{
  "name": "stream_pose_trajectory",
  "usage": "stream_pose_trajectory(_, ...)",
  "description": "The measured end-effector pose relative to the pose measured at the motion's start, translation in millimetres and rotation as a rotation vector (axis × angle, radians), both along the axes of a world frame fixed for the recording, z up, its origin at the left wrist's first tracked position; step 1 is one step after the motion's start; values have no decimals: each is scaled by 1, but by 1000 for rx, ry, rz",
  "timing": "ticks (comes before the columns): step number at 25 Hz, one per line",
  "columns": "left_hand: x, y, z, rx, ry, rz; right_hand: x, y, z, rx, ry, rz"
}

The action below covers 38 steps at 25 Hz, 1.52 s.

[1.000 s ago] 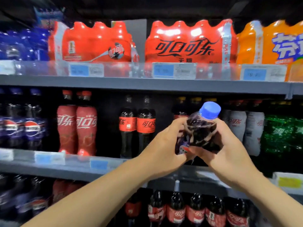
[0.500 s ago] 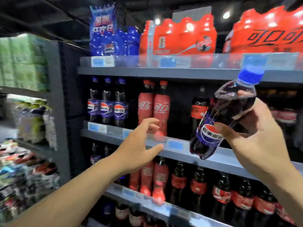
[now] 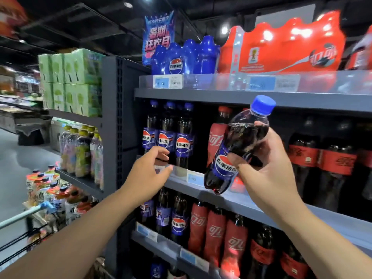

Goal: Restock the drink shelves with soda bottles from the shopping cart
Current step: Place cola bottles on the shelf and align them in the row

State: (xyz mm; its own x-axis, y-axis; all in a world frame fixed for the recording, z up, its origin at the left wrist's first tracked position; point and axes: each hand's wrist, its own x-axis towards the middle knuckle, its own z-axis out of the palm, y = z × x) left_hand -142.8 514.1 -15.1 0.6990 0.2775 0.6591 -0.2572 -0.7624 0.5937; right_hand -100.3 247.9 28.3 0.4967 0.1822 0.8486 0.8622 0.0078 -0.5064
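Observation:
My right hand [image 3: 267, 170] grips a small Pepsi bottle [image 3: 239, 143] with a blue cap, tilted, in front of the middle shelf [image 3: 251, 206]. My left hand [image 3: 149, 174] is open, fingers spread, reaching toward the row of Pepsi bottles [image 3: 167, 137] standing at the left end of that shelf. It is just short of their bases, near the shelf's front lip. Red Coca-Cola bottles [image 3: 215, 137] stand right behind the held bottle. The shopping cart's handle [image 3: 24, 215] shows at lower left.
Blue Pepsi packs [image 3: 185, 57] and red Coca-Cola packs [image 3: 281, 45] fill the top shelf. Dark zero-sugar cola bottles [image 3: 322, 158] stand on the right. The lower shelf holds more Pepsi and Coca-Cola bottles [image 3: 213, 228]. A side rack at left carries tea drinks [image 3: 82, 150] and green cartons [image 3: 70, 81].
My left hand let go of the bottle and moved left toward the shelved Pepsi bottles. My view swung left along the shelves. My right hand keeps the bottle, now tilted.

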Motion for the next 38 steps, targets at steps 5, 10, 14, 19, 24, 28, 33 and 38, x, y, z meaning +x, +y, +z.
stream_pose_trajectory(5, 57, 9, 13, -18, -26, 58, 28, 30, 7, 28, 15, 27)
stream_pose_trajectory(10, 103, 6, 16, 20, -13, 181, 46, 34, 5, 67, 1, 66)
stream_pose_trajectory(14, 113, 4, 12, 101, -26, 317, 52, 25, 6, 56, -9, 67)
stream_pose_trajectory(19, 115, 5, 14, 106, -10, 299, 46, 26, 10, 37, 21, 71)
stream_pose_trajectory(24, 119, 5, 14, 127, 13, 240, 29, 26, 4, 36, 20, 17)
stream_pose_trajectory(28, 123, 7, 17, 162, -10, 193, 19, 27, 7, 42, 38, -6)
stream_pose_trajectory(33, 131, 13, 13, 203, -29, 209, 15, 34, 14, 26, 114, -27)
stream_pose_trajectory(38, 135, 25, 14, 245, -28, 55, 17, 44, 19, 9, 127, -73)
